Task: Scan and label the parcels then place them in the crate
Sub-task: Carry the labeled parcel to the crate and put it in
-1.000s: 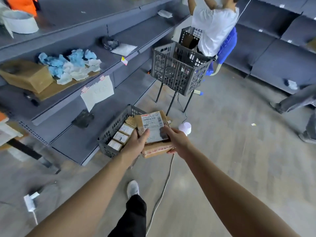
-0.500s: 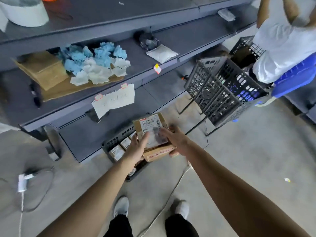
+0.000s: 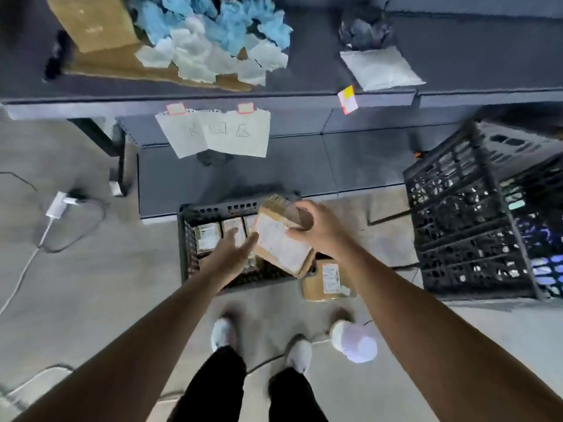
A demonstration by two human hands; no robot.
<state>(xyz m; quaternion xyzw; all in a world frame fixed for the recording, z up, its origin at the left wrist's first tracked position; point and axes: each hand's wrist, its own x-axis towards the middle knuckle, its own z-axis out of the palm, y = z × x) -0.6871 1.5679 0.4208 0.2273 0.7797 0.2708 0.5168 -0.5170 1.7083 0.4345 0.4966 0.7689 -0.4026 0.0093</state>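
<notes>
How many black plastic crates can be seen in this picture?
2. One low crate stands on the floor under the hands, with parcels inside. One taller crate stands at the right. Others may be out of view.

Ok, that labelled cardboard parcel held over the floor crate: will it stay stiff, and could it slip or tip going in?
The parcel looks like a rigid box with flat faces, so probably stiff. It hangs tilted, gripped mostly by the right hand, which suggests it is light. The left hand only touches its edge, so the smooth label could slip. It should settle flat in the crate.

Parcel (image 3: 281, 243) label, hanging paper (image 3: 217, 134): nothing legible.
</notes>
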